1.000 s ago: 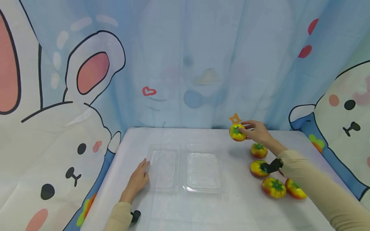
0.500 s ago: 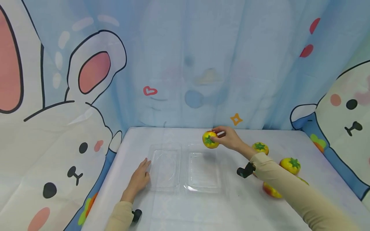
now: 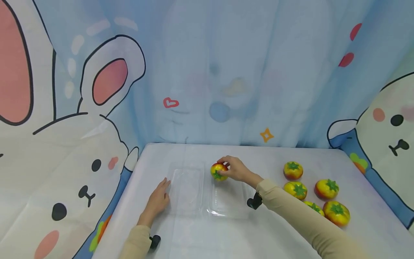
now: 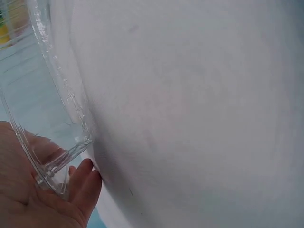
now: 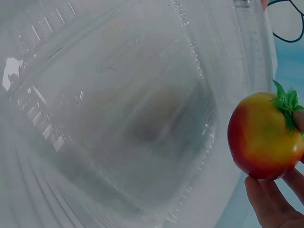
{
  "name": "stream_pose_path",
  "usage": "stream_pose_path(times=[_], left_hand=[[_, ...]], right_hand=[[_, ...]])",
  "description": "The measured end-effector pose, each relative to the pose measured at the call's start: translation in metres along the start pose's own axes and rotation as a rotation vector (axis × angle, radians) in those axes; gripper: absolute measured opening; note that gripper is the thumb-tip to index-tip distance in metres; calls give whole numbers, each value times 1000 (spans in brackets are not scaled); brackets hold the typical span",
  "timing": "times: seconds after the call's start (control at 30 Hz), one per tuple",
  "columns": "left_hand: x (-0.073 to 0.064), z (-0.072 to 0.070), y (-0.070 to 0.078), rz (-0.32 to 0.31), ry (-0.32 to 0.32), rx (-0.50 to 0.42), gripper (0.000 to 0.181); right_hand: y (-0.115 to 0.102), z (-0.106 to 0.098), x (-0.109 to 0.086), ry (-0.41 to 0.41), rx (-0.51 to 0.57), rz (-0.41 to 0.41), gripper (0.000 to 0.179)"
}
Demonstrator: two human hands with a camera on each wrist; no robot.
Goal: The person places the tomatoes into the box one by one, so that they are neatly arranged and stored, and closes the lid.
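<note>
My right hand (image 3: 238, 169) pinches a yellow-red persimmon (image 3: 215, 175) by its green-leaf end, thumb on the leaves and fingers round the side. It hangs over the far left corner of the right half of a clear plastic clamshell box (image 3: 226, 205). The right wrist view shows that persimmon (image 5: 263, 137) beside the clear plastic half (image 5: 142, 109). At the left edge of the other clear half (image 3: 187, 190) rests my left hand (image 3: 157, 200), its fingers extended and touching the rim. Seen close, the left hand (image 4: 42, 190) is partly behind the clear plastic.
Several more persimmons (image 3: 327, 189) lie in a loose group on the right of the white table (image 3: 200, 237), one partly hidden by the right sleeve (image 3: 297, 216). A blue cartoon curtain (image 3: 239, 72) hangs behind the table's far edge.
My right hand has carried the persimmon leftward and down, from above the table's far right to over the box. The left hand has stayed at the box's edge.
</note>
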State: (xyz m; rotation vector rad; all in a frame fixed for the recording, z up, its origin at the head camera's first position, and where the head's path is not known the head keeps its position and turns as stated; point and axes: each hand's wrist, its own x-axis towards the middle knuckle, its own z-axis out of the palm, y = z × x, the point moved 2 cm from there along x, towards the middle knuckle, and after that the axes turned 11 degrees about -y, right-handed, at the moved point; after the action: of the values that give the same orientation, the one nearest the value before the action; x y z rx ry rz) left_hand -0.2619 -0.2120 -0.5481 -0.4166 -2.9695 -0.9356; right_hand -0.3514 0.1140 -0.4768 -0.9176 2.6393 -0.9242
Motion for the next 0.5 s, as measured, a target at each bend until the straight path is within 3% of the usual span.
stream_pose_path(times=[0.5], left_hand=[[-3, -1, 3, 31, 31, 6, 52]], right_hand=[[6, 11, 1, 18, -143, 26, 36]])
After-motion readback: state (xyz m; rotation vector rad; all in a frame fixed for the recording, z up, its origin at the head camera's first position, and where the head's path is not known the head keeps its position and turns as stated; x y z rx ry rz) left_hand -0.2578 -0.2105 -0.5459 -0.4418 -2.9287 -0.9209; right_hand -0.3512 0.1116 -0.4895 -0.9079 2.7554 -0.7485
